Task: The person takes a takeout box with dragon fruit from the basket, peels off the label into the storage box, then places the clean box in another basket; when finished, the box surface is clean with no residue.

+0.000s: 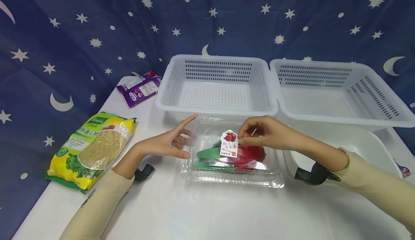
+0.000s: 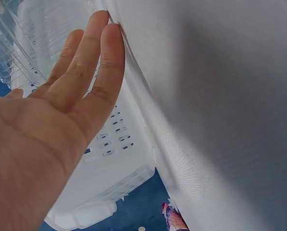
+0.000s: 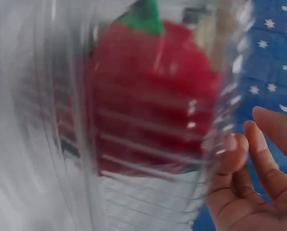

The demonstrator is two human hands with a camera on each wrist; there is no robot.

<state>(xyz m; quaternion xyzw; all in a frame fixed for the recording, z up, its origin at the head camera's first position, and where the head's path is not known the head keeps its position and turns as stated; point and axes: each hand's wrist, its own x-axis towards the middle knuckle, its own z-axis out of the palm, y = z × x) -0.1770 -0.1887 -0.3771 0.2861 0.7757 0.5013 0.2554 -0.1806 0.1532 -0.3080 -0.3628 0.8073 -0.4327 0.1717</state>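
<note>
A clear plastic clamshell box [image 1: 233, 179] lies closed on the table, with glossy red and green fruit-like pieces [image 3: 153, 101] inside. On its lid is a white label [image 1: 229, 150] printed with a dragon fruit. My right hand [image 1: 269, 132] comes over the lid with bent fingers, its thumb and index fingertips at the label's right edge. Whether they pinch or only press it is hard to tell; the label does not show in the right wrist view. At the box's left side, my left hand [image 1: 168, 144] holds its fingers extended and apart, with nothing in them.
Two white perforated baskets [image 1: 220, 108] [image 1: 350, 119] stand behind the box. A white tub [image 1: 366, 139] sits partly beneath the right basket. On the left lie a yellow pasta bag [image 1: 94, 146] and purple snack packets [image 1: 139, 89]. A starry blue cloth [image 1: 194, 20] hangs behind.
</note>
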